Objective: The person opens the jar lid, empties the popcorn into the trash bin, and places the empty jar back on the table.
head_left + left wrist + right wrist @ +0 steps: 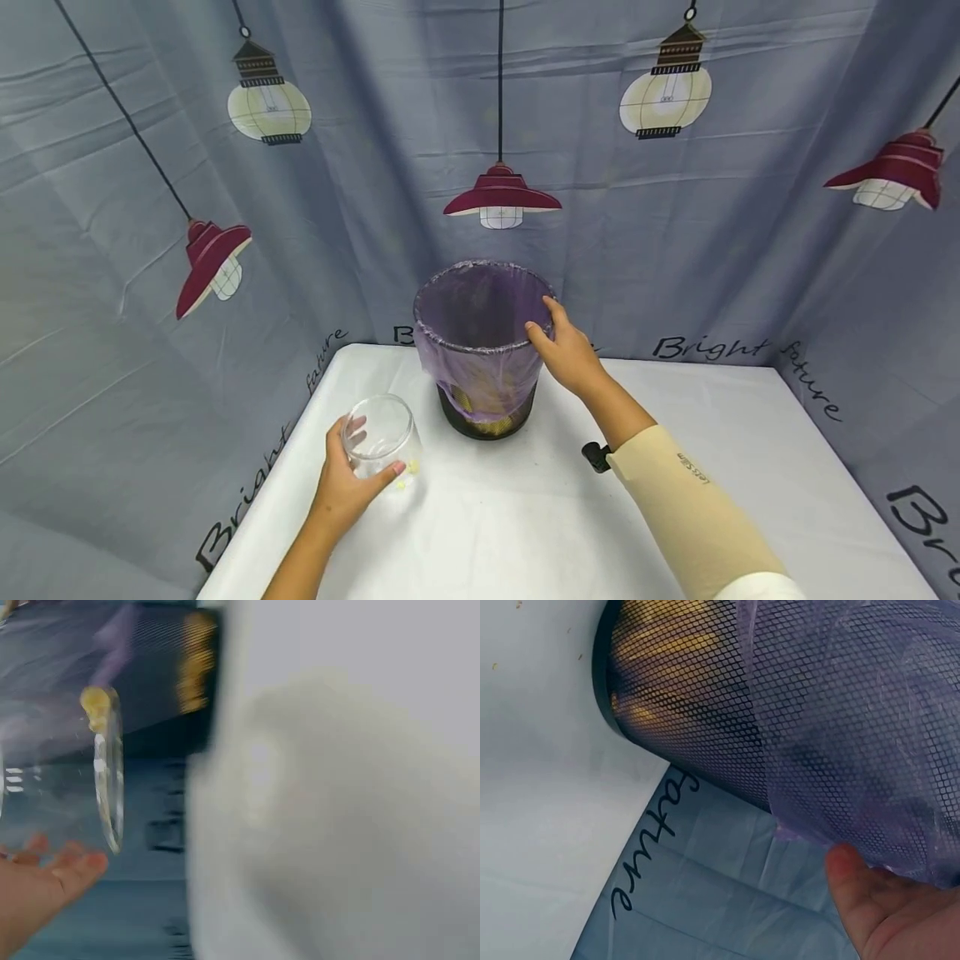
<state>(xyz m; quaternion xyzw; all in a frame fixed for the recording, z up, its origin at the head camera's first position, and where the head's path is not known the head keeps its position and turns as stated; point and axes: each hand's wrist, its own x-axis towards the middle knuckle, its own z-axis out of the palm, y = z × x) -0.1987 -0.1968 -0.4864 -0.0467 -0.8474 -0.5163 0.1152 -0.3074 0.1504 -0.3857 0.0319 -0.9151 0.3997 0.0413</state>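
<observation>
My left hand (342,483) holds a clear, open-topped glass jar (381,437), its thumb and fingers around the wall. A few small yellow bits (412,467) show at the jar's bottom; in the left wrist view, the jar is raised off the table. Toward the back stands a black mesh trash bin (472,429), lined with a translucent purple bag (480,379) folded over its rim. My right hand (572,354) grips the bin's rim on the right side, through the bag. From the right wrist view, the thumb (845,866) lies against the bag; the other fingers are mostly hidden.
A white table (510,517) carries the bin, with a few tiny yellowish crumbs (494,666) beside its base. Grey-blue curtains (360,208) printed with lamps and lettering surround the table. A small black device (596,457) sits at the right wrist.
</observation>
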